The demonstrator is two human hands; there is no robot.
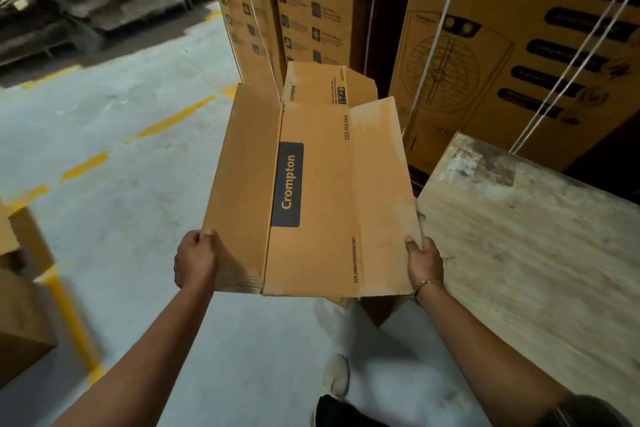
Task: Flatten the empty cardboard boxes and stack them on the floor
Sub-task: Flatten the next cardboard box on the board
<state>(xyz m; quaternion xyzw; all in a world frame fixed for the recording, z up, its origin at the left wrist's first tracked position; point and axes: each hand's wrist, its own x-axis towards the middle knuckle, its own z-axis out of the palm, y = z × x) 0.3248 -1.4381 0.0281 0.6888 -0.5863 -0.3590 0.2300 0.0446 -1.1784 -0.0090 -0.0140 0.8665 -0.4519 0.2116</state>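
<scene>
a left hand and right hand each grip a side edge of a flattened cardboard box, held above the floor.

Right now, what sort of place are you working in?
Probably a warehouse: tall strapped cartons stand ahead, yellow lines mark the concrete floor, and the held box reads ceiling fan.

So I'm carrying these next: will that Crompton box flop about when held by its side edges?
Probably light: the left hand and right hand hold the Crompton box up by its edges alone. Likely bendy along its creases, since the side panels angle upward. The loose far flap may swing.
</scene>
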